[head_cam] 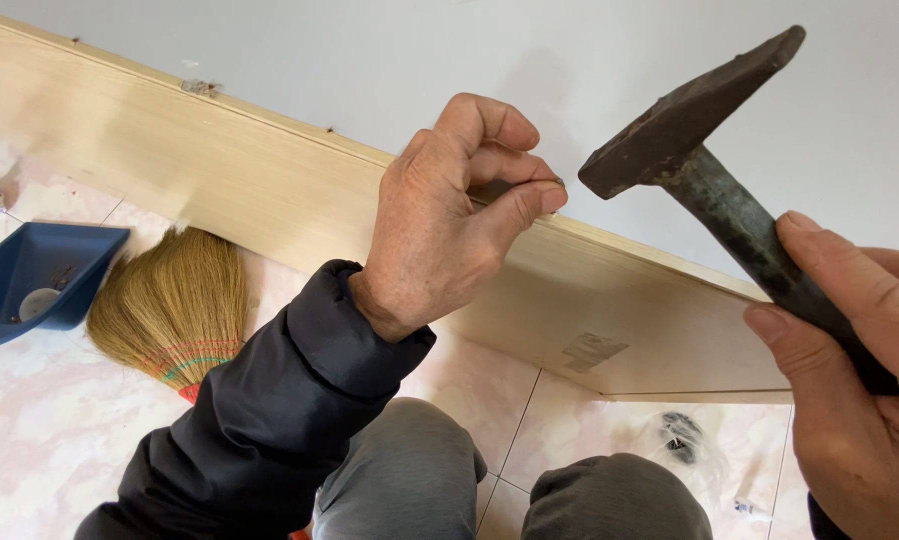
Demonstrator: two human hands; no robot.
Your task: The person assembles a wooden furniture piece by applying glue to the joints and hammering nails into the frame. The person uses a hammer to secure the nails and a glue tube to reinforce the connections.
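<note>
My left hand point(450, 220) pinches a small nail point(558, 183) between thumb and forefinger, at the top edge of the pale wooden board point(220, 170). My right hand point(860, 380) grips the hammer point(710, 160); its head hangs just right of the nail, handle slanting down-right.

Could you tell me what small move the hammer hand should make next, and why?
Probably a light, short tap. The left hand pinches a small nail against the top edge of the baseboard, fingertips right beside it, while the right hand holds the hammer raised, its face close to the nail. A hard swing could hit the fingers.
</note>
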